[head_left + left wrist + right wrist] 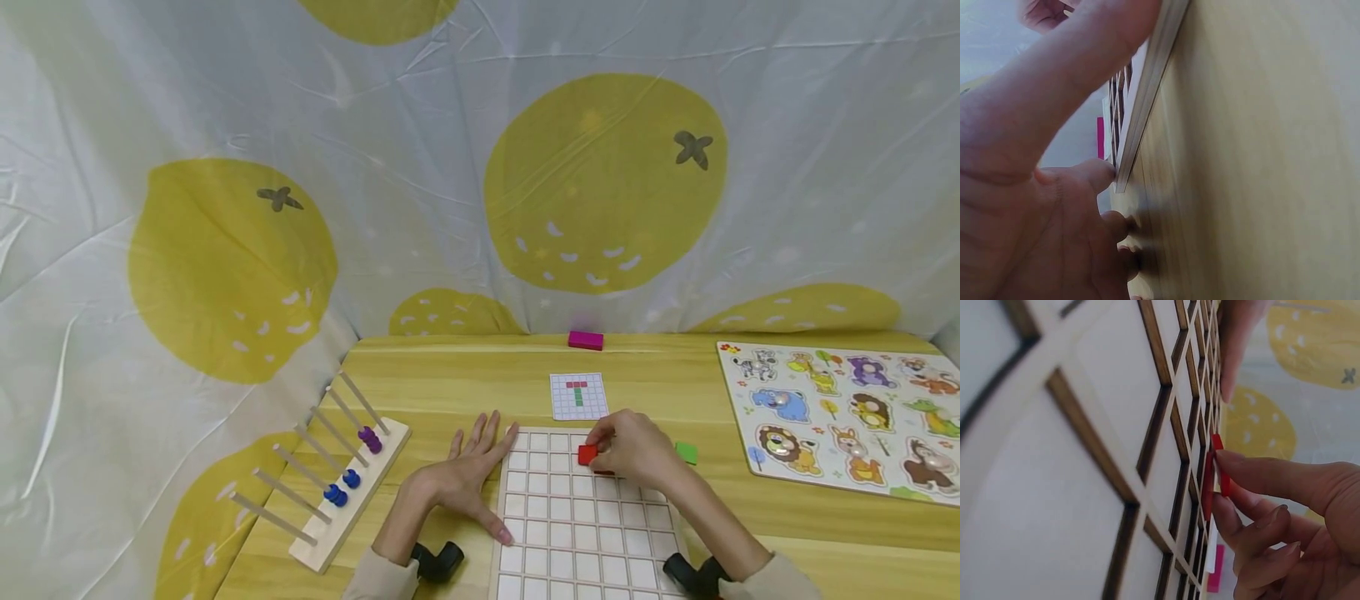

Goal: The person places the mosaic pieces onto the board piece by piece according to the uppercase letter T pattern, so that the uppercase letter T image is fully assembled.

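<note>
My right hand (637, 450) pinches a small red square tile (587, 455) between thumb and fingers over the upper part of a white grid board (561, 507). In the right wrist view, the pinched tile (1221, 467) is tilted close to the board, and a second red tile (1208, 490) shows right beside it. Spread along the board's left edge, my left hand (459, 485) has its fingers straight, its thumb and index finger touching the edge. A green square tile (686, 452) lies on the table just right of the right hand.
Beyond the board lies a card (591, 409) printed with a red and green T on a grid. A magenta block (585, 340) sits at the back. Left stands a wooden peg rack (350, 506) with purple and blue beads; right, an animal puzzle board (825, 422). A lemon-print curtain (420, 167) hangs behind.
</note>
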{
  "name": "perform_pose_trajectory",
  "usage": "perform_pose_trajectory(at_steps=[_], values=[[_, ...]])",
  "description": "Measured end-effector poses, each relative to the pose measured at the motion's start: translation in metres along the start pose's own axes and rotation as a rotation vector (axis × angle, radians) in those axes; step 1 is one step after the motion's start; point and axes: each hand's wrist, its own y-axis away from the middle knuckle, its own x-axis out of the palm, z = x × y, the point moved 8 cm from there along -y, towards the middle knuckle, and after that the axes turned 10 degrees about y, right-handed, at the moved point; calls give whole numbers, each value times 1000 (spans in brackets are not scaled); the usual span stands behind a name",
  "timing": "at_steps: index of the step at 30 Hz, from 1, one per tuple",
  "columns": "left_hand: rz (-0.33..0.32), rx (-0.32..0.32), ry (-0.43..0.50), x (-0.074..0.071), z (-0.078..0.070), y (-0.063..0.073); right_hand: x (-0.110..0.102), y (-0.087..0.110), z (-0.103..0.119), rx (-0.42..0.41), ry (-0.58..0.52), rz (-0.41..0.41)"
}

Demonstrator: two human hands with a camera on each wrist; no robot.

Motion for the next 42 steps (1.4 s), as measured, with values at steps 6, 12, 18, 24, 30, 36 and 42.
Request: perform_pose_trajectory(at_steps=[6,12,18,24,30,36,42], values=[[1,0,-1,-1,0,-1,0,-1,-1,-20,-32,11],[3,0,-7,-1,0,-1,1,-1,-1,-23,-53,26],[4,2,-10,0,0,0,1,-1,-2,-29,-58,34],[7,2,-11,0,-2,1,3,-1,-1,-51,-53,36],[4,0,-7,-1,-1,1,5,-1,0,-62,-22,29],[4,-3,-5,0,1,-1,7,-1,1,-74,-3,23],[3,0,-4,0,1,-1,8,-1,0,-81,-18,37]])
